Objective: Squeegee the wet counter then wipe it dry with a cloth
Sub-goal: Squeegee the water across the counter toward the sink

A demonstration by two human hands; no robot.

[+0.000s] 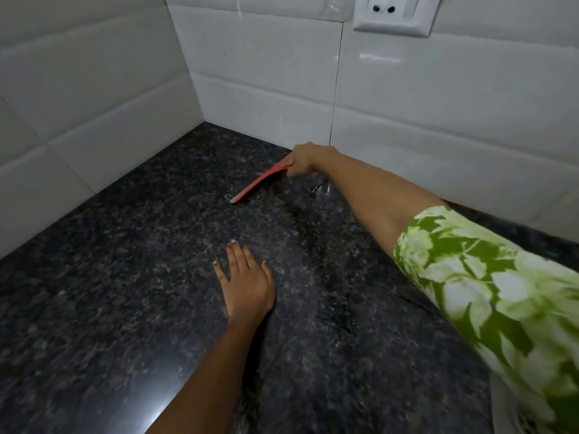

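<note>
Two bare hands work over a dark speckled polished granite counter [125, 292] set into a corner of glossy white wall tiles [94, 89]. The right hand [305, 158], reaching far toward the back wall, has its fingers wrapped around the handle of a flat red squeegee with a grey rubber edge [260, 183]. Its blade rests on the stone just beside the far wall, angled toward the near left. The left hand [247, 283] lies flat, palm down, in the middle of the counter, fingers together and holding nothing.

By the look of it, the task is in its first stage: the squeegee sits at the far end of a stroke, and a faint wet sheen with streaks shows on the stone to the right of the left hand. No cloth is in view, so the drying step seems not yet done.

A white wall socket [393, 14] sits high on the far tiles. The right arm wears a green and white leaf-print sleeve [485, 277].
</note>
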